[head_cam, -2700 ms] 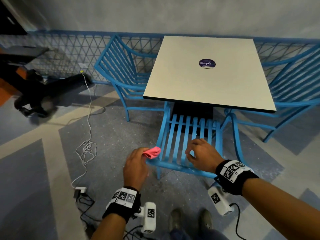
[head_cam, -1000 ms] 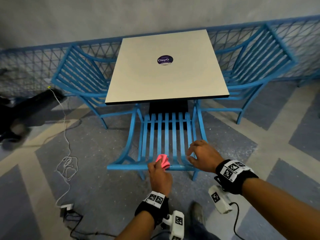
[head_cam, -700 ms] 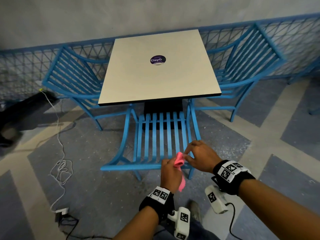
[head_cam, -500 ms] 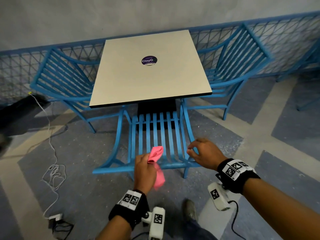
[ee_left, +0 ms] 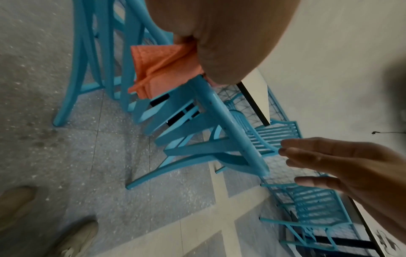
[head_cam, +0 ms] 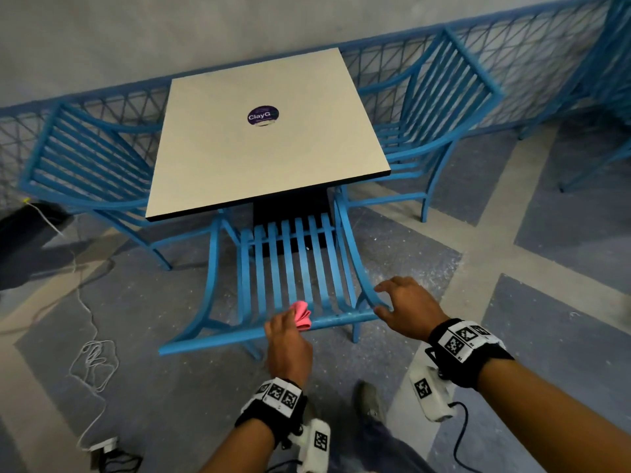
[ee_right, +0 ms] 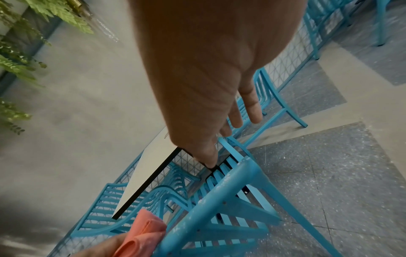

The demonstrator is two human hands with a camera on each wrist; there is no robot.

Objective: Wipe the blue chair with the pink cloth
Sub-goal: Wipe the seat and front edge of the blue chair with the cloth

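Note:
The blue chair stands tucked under the table with its slatted back toward me. My left hand grips the bunched pink cloth and holds it against the chair's top rail, a little right of the middle. In the left wrist view the cloth drapes over the rail. My right hand is at the rail's right end with relaxed, spread fingers and holds nothing. Its fingers reach out above the rail.
A square white table stands just beyond the chair, with other blue chairs at its left and right. A blue lattice fence runs along the wall. A white cable lies on the floor at left. My shoe is below.
The left hand carried the cloth rightward along the top rail. Half a second ago the cloth hung loose from the hand; now it is bunched on the rail. The right hand stays at the right end.

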